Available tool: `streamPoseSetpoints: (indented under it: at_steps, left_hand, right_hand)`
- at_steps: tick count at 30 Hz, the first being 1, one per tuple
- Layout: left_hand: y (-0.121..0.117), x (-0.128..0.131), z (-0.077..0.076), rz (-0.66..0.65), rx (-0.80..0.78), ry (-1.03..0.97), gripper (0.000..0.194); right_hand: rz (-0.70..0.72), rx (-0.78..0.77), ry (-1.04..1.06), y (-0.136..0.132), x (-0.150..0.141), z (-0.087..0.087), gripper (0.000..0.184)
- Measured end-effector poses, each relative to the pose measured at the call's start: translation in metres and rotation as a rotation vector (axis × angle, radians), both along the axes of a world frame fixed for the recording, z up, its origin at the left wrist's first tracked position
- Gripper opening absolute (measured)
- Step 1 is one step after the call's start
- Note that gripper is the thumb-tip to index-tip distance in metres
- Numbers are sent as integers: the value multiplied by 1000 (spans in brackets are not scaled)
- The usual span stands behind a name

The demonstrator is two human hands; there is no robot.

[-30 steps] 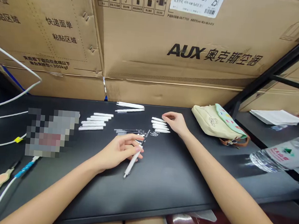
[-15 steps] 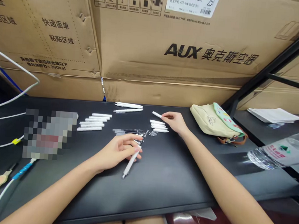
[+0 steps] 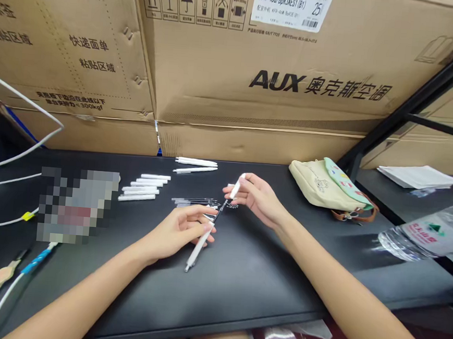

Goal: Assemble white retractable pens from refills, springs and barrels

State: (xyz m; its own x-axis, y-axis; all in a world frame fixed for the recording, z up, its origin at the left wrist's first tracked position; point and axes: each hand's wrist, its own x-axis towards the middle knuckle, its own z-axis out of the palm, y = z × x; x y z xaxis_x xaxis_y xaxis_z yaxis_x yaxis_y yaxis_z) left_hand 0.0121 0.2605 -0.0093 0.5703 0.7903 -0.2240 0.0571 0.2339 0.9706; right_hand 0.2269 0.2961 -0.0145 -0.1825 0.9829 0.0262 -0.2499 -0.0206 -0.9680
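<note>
Partway, head view: my bare hands worked over the black table, pen parts between them and beyond.
Left hand: my grip was narrow, pinching the white barrel, its clicker end towards me; a dark refill stuck out of the far end.
Right hand: I held a small white tip piece in a narrow fingertip grip, slanted just above the refill's end; whether they touched, I could not tell.
Done: a few pens lay at the back, looking whole. In my left hand, barrel and refill were together.
Left: by my judgement, much remained loose. The held tip piece was not on the barrel, and spare barrels lay to the left, with refills and small springs near the middle. More white tips lay partly hidden behind my right fingers; I could not count them.
Pouch and bottle: the pouch and the clear bottle lay well to the right.
Change: in the earlier frame I had the tip piece out beside its row; now it had come over to the refill, while my left hand had hardly shifted.
</note>
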Motion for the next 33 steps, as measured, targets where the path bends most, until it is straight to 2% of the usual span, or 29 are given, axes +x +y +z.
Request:
streamPoseSetpoints:
  at_steps: [6,21,29,33]
  left_hand:
    - [-1,1,1,-9,-6,6,43]
    - [-1,1,2,6,-20,25,43]
    - [1,1,0,48,12,40,40]
    - [1,2,3,80,18,52,38]
  right_hand:
    - [9,-28,-9,-11,-16,4,31]
    - [-3,30,-37,-14,-18,3,37]
    - [125,79,-3,-17,-21,-3,29]
    - [163,108,-55,-17,-22,-4,25]
